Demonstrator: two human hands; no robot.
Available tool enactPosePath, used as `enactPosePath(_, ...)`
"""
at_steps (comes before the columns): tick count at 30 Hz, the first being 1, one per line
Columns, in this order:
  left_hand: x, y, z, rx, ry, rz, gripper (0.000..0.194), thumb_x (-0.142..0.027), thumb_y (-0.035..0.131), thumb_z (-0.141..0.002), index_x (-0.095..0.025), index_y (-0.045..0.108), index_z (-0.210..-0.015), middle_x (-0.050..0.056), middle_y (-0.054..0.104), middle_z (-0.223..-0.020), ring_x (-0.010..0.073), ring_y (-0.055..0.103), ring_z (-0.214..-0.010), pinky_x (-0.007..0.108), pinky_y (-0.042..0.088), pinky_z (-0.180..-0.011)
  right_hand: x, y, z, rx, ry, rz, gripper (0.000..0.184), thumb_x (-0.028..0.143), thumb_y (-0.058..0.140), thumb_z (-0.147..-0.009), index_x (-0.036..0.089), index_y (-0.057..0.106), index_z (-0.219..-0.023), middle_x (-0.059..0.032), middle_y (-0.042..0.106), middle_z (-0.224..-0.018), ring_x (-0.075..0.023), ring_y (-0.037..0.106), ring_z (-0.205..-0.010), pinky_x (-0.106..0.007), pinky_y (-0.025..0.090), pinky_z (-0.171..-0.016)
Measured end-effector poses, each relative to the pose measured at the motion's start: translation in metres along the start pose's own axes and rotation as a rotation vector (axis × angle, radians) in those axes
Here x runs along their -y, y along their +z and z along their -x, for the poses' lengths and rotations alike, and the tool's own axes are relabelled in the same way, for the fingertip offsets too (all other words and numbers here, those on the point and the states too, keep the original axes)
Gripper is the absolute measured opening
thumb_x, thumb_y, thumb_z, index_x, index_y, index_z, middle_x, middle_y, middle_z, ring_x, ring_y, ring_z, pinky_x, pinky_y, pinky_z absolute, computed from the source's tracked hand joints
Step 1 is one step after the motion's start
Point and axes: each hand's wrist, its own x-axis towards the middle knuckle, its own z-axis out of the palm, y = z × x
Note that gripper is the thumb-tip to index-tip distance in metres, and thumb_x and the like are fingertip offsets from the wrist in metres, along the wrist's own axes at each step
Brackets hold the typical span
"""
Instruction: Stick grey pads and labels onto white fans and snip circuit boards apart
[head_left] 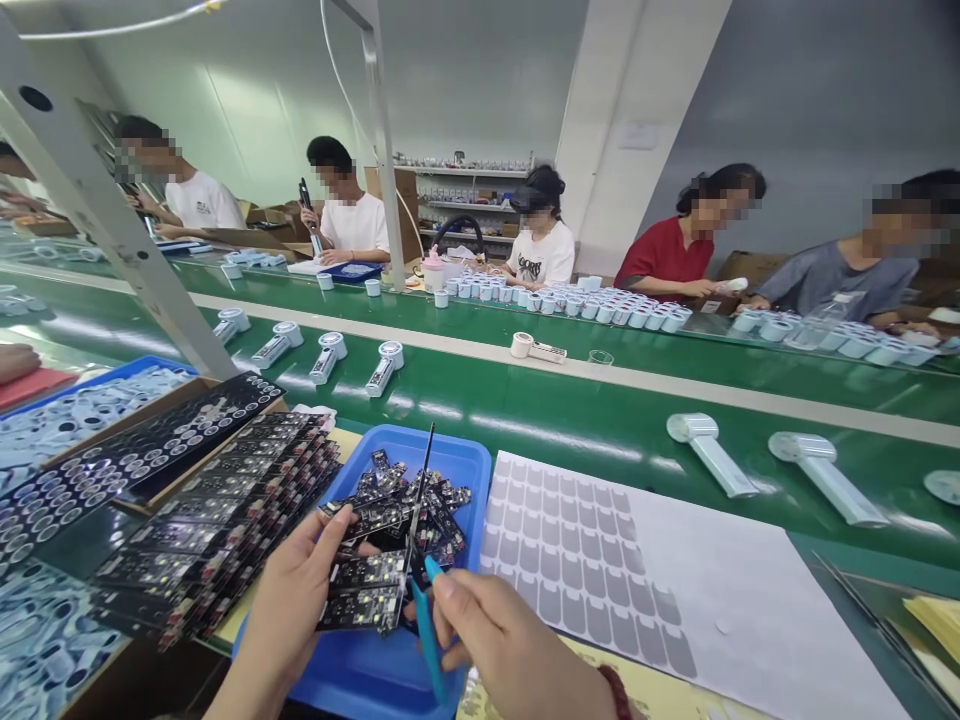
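My left hand (292, 585) grips a black circuit board panel (360, 605) dotted with small light components, thumb on top. My right hand (499, 635) is closed around side cutters (427, 640) with light-blue handles, their dark jaws at the panel's right edge. A thin dark strip (424, 460) rises upright at that edge; whether it is still joined to the panel I cannot tell. Both hands are over a blue tray (482, 480), where small separated circuit boards (448, 525) lie in a heap. Left of the tray, uncut panels stand in a thick stack (217, 500).
A white sheet with grey stickers (585, 550) lies right of the tray, with tweezers (885, 625) beyond it. Pale-blue fan-shaped housings (712, 455) rest on the green conveyor (510, 400). Boxes of light-blue parts (52, 640) are at left. Several co-workers sit opposite.
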Motion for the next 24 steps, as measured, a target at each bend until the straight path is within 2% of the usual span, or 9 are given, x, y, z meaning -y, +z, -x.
enactPosePath(5, 0.01, -0.006, -0.01, -0.025, 0.091, -0.074, 0.038, -0.046, 0.084, -0.057, -0.023, 0.058, -0.072, -0.004, 0.063, -0.051, 0.0163, 0.057, -0.043, 0.026, 0.046, -0.041, 0.008, 0.0, 0.017, -0.019, 0.073, 0.212, 0.055, 0.067, 0.029, -0.096, 0.022, 0.048, -0.07, -0.0059, 0.062, -0.081, -0.0226, 0.062, -0.082, -0.035, 0.044, -0.076)
enactPosePath(9, 0.017, -0.006, -0.013, -0.071, 0.141, -0.083, 0.034, -0.043, 0.082, -0.06, -0.023, 0.058, -0.072, -0.004, 0.064, -0.053, 0.0184, 0.062, -0.048, 0.026, 0.048, -0.044, 0.002, 0.004, 0.018, -0.104, 0.042, 0.24, 0.058, 0.072, 0.032, -0.093, 0.022, 0.056, -0.076, -0.0076, 0.066, -0.082, -0.0227, 0.062, -0.078, -0.033, 0.043, -0.071)
enactPosePath(12, 0.018, 0.0, -0.01, -0.103, 0.138, -0.02, 0.029, -0.038, 0.081, -0.061, -0.022, 0.06, -0.074, -0.003, 0.065, -0.056, 0.0194, 0.065, -0.054, 0.025, 0.048, -0.045, -0.006, 0.012, 0.017, -0.145, -0.014, 0.24, 0.067, 0.078, 0.025, -0.091, 0.022, 0.055, -0.071, -0.0063, 0.062, -0.068, -0.0205, 0.06, -0.066, -0.032, 0.043, -0.065)
enactPosePath(14, 0.015, 0.007, -0.006, -0.142, 0.072, 0.063, 0.023, -0.033, 0.078, -0.064, -0.022, 0.062, -0.076, -0.003, 0.065, -0.057, 0.0203, 0.066, -0.056, 0.025, 0.048, -0.045, -0.013, 0.021, 0.015, -0.185, 0.016, 0.128, 0.07, 0.084, 0.025, -0.087, 0.022, 0.053, -0.07, -0.0034, 0.057, -0.063, -0.018, 0.056, -0.059, -0.031, 0.043, -0.06)
enactPosePath(17, 0.009, 0.017, 0.002, -0.176, -0.063, 0.139, 0.01, -0.025, 0.073, -0.07, -0.02, 0.065, -0.075, 0.0, 0.066, -0.059, 0.0198, 0.067, -0.058, 0.024, 0.048, -0.044, -0.024, 0.033, 0.01, -0.198, 0.079, -0.292, 0.068, 0.09, 0.038, -0.077, 0.023, 0.048, -0.074, -0.0012, 0.059, -0.072, -0.0133, 0.054, -0.054, -0.026, 0.044, -0.052)
enactPosePath(20, 0.004, 0.021, 0.008, -0.177, -0.105, 0.132, 0.004, -0.02, 0.07, -0.073, -0.018, 0.067, -0.075, 0.001, 0.067, -0.063, 0.015, 0.062, -0.052, 0.021, 0.044, -0.04, -0.03, 0.036, 0.003, -0.126, 0.061, -0.552, 0.065, 0.087, 0.053, -0.072, 0.023, 0.04, -0.071, 0.0004, 0.06, -0.073, -0.0097, 0.054, -0.05, -0.022, 0.044, -0.048)
enactPosePath(24, 0.006, 0.019, 0.008, -0.128, -0.081, 0.133, 0.017, -0.023, 0.076, -0.065, -0.019, 0.065, -0.077, -0.001, 0.064, -0.062, 0.0129, 0.056, -0.045, 0.019, 0.039, -0.034, -0.029, 0.032, -0.011, 0.03, 0.054, -0.752, 0.067, 0.085, 0.064, -0.065, 0.022, 0.04, -0.068, 0.0027, 0.058, -0.068, -0.0084, 0.054, -0.047, -0.022, 0.048, -0.045)
